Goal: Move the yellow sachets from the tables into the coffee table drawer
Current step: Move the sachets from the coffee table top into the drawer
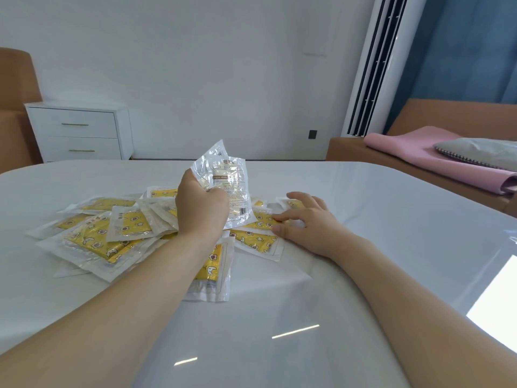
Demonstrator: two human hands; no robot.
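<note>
A loose pile of yellow sachets [98, 236] in clear wrappers lies spread across the middle of a glossy white table [363, 219]. My left hand [200, 208] is raised above the pile and grips a small bunch of sachets [229, 180] upright, their pale printed backs toward me. My right hand [305, 219] lies low at the pile's right edge, its spread fingers touching a flat sachet [260, 222] on the table. No drawer of a coffee table is in view.
A white two-drawer cabinet [78, 130] stands by the back wall at left, next to an orange chair [14, 93]. At right are an orange sofa [419, 163] with a pink cloth [419, 152] and a grey cushion [481, 152], and a tall white air conditioner [372, 65].
</note>
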